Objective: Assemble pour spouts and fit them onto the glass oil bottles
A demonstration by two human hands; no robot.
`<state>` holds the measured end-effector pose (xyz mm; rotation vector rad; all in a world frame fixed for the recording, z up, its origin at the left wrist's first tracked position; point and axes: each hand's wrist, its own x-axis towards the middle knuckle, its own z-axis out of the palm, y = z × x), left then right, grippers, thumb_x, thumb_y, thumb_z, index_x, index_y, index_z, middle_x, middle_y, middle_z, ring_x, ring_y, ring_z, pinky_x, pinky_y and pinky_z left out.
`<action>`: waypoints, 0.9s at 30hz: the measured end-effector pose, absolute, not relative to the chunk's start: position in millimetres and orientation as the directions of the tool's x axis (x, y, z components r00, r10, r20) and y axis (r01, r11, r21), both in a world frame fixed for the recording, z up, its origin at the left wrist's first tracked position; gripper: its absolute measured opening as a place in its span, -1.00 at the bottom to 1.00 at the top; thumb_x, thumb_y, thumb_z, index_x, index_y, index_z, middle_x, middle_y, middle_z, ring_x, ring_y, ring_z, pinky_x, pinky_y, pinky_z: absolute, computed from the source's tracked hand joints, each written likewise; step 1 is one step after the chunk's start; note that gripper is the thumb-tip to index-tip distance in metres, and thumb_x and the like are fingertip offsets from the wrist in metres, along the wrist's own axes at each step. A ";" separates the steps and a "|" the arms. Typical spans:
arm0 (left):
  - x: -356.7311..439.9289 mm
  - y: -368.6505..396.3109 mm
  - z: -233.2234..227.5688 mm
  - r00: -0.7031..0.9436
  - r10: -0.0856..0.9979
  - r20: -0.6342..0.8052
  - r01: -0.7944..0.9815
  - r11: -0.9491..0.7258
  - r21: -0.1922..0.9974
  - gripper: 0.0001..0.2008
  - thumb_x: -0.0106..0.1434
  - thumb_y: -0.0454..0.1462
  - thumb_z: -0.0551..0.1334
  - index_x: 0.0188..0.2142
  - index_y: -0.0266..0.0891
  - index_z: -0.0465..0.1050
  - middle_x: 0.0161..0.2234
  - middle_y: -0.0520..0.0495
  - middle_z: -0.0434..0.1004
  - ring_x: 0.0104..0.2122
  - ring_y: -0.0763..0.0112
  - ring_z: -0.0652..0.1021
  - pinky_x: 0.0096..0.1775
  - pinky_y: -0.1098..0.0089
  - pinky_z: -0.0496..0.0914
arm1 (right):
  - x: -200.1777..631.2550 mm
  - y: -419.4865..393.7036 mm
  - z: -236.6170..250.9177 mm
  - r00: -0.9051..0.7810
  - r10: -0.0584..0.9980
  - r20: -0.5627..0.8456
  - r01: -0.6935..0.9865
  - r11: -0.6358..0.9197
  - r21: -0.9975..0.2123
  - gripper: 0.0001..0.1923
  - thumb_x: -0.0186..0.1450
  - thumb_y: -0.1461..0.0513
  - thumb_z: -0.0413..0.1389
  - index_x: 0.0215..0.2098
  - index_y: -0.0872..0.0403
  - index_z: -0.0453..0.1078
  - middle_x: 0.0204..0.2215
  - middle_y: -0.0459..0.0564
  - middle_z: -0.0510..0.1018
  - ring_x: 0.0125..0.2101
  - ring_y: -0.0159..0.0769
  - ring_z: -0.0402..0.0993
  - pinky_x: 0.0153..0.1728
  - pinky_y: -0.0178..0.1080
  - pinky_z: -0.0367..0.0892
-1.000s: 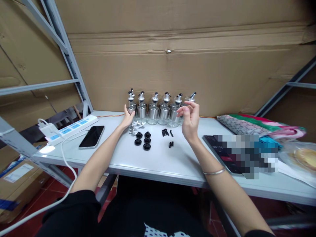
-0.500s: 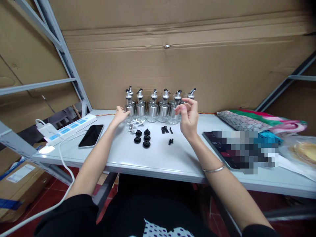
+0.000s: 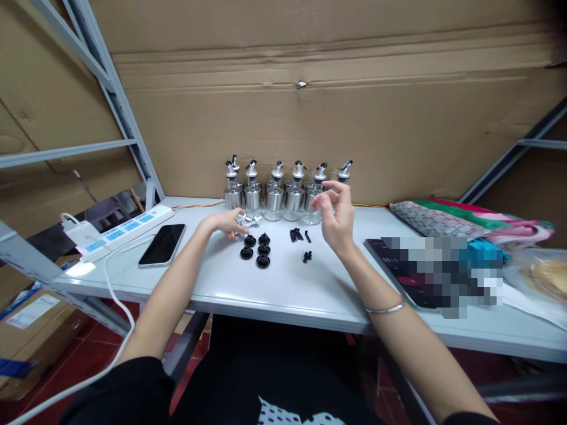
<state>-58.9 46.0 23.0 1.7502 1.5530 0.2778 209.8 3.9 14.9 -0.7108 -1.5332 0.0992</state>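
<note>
My left hand (image 3: 228, 223) is over the left edge of a small pile of silver-white spout pieces (image 3: 253, 221), its fingers apart and at the pieces. A firm hold on any of them does not show. Just in front of that pile sit several black ribbed stoppers (image 3: 263, 248). My right hand (image 3: 337, 215) is raised above the table, palm turned inward, fingers loosely bent and apart with nothing in them. To its left lie several thin black levers (image 3: 296, 235) and a few small black plugs (image 3: 307, 257). Behind stand glass bottles with steel sleeves (image 3: 274, 199), some topped by pourer spouts (image 3: 298, 170).
A phone (image 3: 162, 245) and a power strip (image 3: 128, 227) with a white cable lie at the left. On the right are a dark tablet-like screen (image 3: 390, 265), partly blurred, and a patterned cloth bag (image 3: 443, 218). Cardboard (image 3: 283, 118) walls the back.
My left hand has come from beside the leftmost bottle, toward me and to the right, to the silver-white pieces. My right hand has stayed nearly in place.
</note>
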 end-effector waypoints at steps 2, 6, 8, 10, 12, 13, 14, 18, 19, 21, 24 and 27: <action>-56.5 47.7 20.0 0.232 0.937 -0.260 0.793 -0.027 0.609 -0.25 0.04 -0.14 0.35 0.16 -0.30 0.11 -0.56 0.08 0.40 -0.60 0.38 0.48 -0.47 0.43 0.36 | 210.0 3.8 15.2 0.072 0.492 0.867 0.379 0.791 -0.480 -0.82 0.36 0.17 -0.06 -0.07 -0.01 0.20 -0.53 -0.16 0.43 -0.48 -0.34 0.39 -0.32 -0.20 0.29; -47.2 48.0 12.2 0.203 0.975 -0.096 0.906 -0.150 0.396 -0.33 0.13 0.05 0.24 0.11 -0.28 0.19 -0.48 -0.02 0.49 -0.55 0.33 0.50 -0.39 0.40 0.34 | 209.7 4.1 15.2 0.045 0.515 0.856 0.404 0.774 -0.487 -0.83 0.36 0.16 -0.06 -0.10 0.01 0.22 -0.52 -0.15 0.43 -0.49 -0.35 0.38 -0.36 -0.22 0.28; -39.8 47.3 7.6 0.157 0.988 -0.012 0.942 -0.146 0.301 -0.34 0.17 0.13 0.16 0.07 -0.29 0.23 -0.47 -0.08 0.52 -0.53 0.27 0.52 -0.36 0.38 0.32 | 209.2 4.4 14.7 0.019 0.518 0.855 0.418 0.773 -0.478 -0.83 0.36 0.16 -0.06 -0.11 0.01 0.23 -0.52 -0.15 0.43 -0.50 -0.36 0.39 -0.36 -0.23 0.29; -32.8 46.6 4.1 0.127 0.991 0.049 0.951 -0.136 0.276 -0.37 0.22 0.13 0.08 0.05 -0.32 0.26 -0.50 -0.11 0.53 -0.52 0.23 0.52 -0.35 0.36 0.31 | 208.9 4.7 13.9 -0.007 0.512 0.859 0.427 0.778 -0.460 -0.83 0.35 0.16 -0.06 -0.13 0.02 0.24 -0.53 -0.16 0.42 -0.49 -0.36 0.40 -0.37 -0.24 0.29; -28.9 45.9 3.0 0.140 0.986 0.088 0.944 -0.160 0.290 -0.45 0.30 0.07 0.01 0.05 -0.33 0.25 -0.52 -0.11 0.52 -0.51 0.24 0.52 -0.35 0.36 0.31 | 208.9 5.0 13.1 -0.029 0.507 0.862 0.434 0.783 -0.446 -0.83 0.35 0.16 -0.06 -0.13 0.02 0.24 -0.53 -0.16 0.42 -0.49 -0.35 0.42 -0.37 -0.25 0.29; -28.5 45.5 3.6 0.159 0.982 0.101 0.937 -0.183 0.299 -0.50 0.32 0.01 0.00 0.06 -0.32 0.25 -0.50 -0.11 0.53 -0.50 0.25 0.52 -0.34 0.37 0.31 | 209.0 5.1 12.9 -0.036 0.507 0.861 0.437 0.783 -0.443 -0.84 0.35 0.16 -0.06 -0.13 0.01 0.24 -0.53 -0.16 0.42 -0.49 -0.35 0.42 -0.38 -0.25 0.30; -29.1 45.2 4.7 0.187 0.976 0.110 0.929 -0.212 0.302 -0.56 0.33 -0.05 0.02 0.06 -0.29 0.26 -0.46 -0.11 0.55 -0.47 0.27 0.53 -0.34 0.38 0.31 | 209.1 5.0 12.7 -0.040 0.509 0.860 0.441 0.781 -0.442 -0.84 0.35 0.16 -0.06 -0.13 0.01 0.25 -0.53 -0.15 0.41 -0.49 -0.35 0.42 -0.38 -0.26 0.30; -36.0 44.3 8.9 0.371 0.922 0.108 0.878 -0.387 0.281 -0.77 0.21 -0.27 0.19 -0.12 -0.19 0.45 -0.35 -0.04 0.55 -0.34 0.34 0.51 -0.29 0.45 0.28 | 207.9 3.2 12.4 -0.058 0.510 0.858 0.460 0.777 -0.430 -0.84 0.35 0.15 -0.06 -0.14 0.01 0.26 -0.51 -0.13 0.42 -0.47 -0.34 0.42 -0.38 -0.26 0.31; -37.5 44.5 8.6 0.413 0.904 0.108 0.862 -0.426 0.275 -0.80 0.18 -0.31 0.21 -0.17 -0.19 0.48 -0.35 -0.03 0.53 -0.33 0.36 0.50 -0.28 0.45 0.28 | 207.2 2.4 12.3 -0.071 0.505 0.860 0.469 0.778 -0.418 -0.83 0.35 0.15 -0.06 -0.14 0.01 0.27 -0.50 -0.12 0.43 -0.46 -0.33 0.42 -0.37 -0.25 0.31; -39.4 45.3 6.7 0.460 0.879 0.124 0.840 -0.476 0.262 -0.82 0.16 -0.36 0.19 -0.24 -0.21 0.50 -0.33 -0.05 0.49 -0.33 0.37 0.47 -0.26 0.44 0.28 | 205.7 1.1 11.8 -0.100 0.493 0.864 0.490 0.781 -0.388 -0.83 0.36 0.15 -0.06 -0.14 0.01 0.27 -0.49 -0.11 0.44 -0.46 -0.33 0.42 -0.36 -0.24 0.31; -41.2 46.6 3.5 0.486 0.856 0.175 0.821 -0.516 0.245 -0.84 0.18 -0.35 0.16 -0.28 -0.23 0.50 -0.28 -0.08 0.40 -0.33 0.38 0.44 -0.25 0.43 0.29 | 204.0 0.2 10.1 -0.138 0.491 0.860 0.504 0.782 -0.366 -0.82 0.37 0.14 -0.07 -0.13 0.01 0.26 -0.48 -0.09 0.45 -0.46 -0.32 0.42 -0.35 -0.23 0.31; -42.5 45.8 4.9 0.511 0.835 0.205 0.795 -0.549 0.256 -0.91 0.18 -0.30 0.20 -0.34 -0.25 0.48 -0.27 -0.07 0.36 -0.34 0.40 0.43 -0.26 0.43 0.30 | 203.8 0.7 8.1 -0.159 0.500 0.851 0.479 0.793 -0.377 -0.77 0.39 0.11 -0.11 -0.08 0.00 0.24 -0.47 -0.09 0.46 -0.47 -0.32 0.41 -0.36 -0.24 0.31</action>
